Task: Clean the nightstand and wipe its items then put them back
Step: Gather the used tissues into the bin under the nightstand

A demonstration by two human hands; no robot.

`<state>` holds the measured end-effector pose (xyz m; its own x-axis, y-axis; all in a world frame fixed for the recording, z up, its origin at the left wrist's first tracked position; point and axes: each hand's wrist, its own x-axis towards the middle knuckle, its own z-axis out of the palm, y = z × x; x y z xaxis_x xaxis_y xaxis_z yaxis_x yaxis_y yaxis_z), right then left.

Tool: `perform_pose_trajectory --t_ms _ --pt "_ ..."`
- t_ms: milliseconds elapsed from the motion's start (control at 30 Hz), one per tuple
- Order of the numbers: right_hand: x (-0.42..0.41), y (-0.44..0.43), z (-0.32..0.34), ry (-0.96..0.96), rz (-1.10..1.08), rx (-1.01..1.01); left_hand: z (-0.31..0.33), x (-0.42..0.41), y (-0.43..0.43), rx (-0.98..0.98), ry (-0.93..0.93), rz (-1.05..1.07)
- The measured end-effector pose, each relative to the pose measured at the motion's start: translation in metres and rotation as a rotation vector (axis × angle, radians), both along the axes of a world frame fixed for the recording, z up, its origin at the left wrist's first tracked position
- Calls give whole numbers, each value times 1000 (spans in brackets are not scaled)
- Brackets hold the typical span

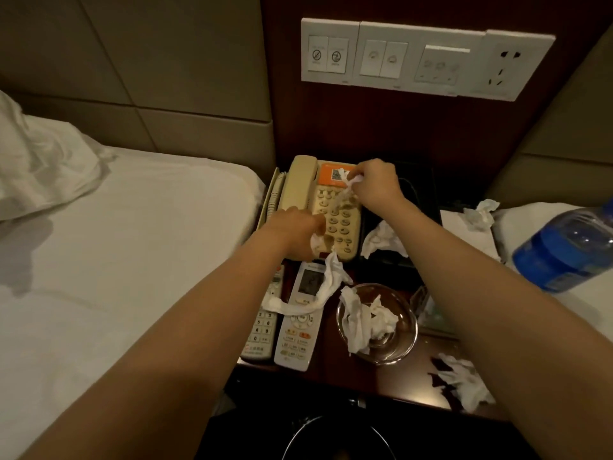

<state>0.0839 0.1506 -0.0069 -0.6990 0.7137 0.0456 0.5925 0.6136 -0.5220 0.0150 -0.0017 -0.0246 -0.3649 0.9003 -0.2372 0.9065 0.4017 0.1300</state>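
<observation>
Both forearms [185, 327] reach over the counter [335, 368]. Left hand [298, 232] fingers clench a trailing tissue [328, 280]; right hand [374, 184] fingers pinch a crumpled tissue [351, 182] on the telephone [336, 224].

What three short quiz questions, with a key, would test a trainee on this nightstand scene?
1. True or false: the left hand and the right hand each hold tissue at the telephone.
2. What lies in the glass bowl? A. coins B. crumpled tissues C. keys
3. How many remote controls lie in front of the telephone?
Key: 1 true; 2 B; 3 two.
</observation>
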Motion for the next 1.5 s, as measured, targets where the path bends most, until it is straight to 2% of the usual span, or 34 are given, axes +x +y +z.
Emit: perform_pose_trajectory --t_ms 67,200,333,500,700,767,1000,1200,1367,1500 --pt "13 3 8 33 -3 -25 -2 4 1 16 139 -21" --pt "37 4 20 57 37 -19 0 10 1 97 69 88" --pt "52 6 24 127 -64 -80 10 17 1 143 4 127" --pt "73 -2 26 58 -133 -121 19 32 -3 224 -143 149" --pt "101 -5 26 -30 -192 -17 13 50 -10 134 -163 150" --pt "110 -6 23 -48 -202 -48 12 56 -13 106 -171 179" --pt "130 -17 10 -503 -144 -103 5 67 -27 57 -195 261" --pt "134 -21 -3 -424 -131 -49 -6 80 -35 -17 -144 205" --pt "140 -30 -6 -315 -147 21 -17 83 -40 -82 -121 244" --pt "148 -32 -1 -190 -184 -6 -17 85 -47 5 -160 303"
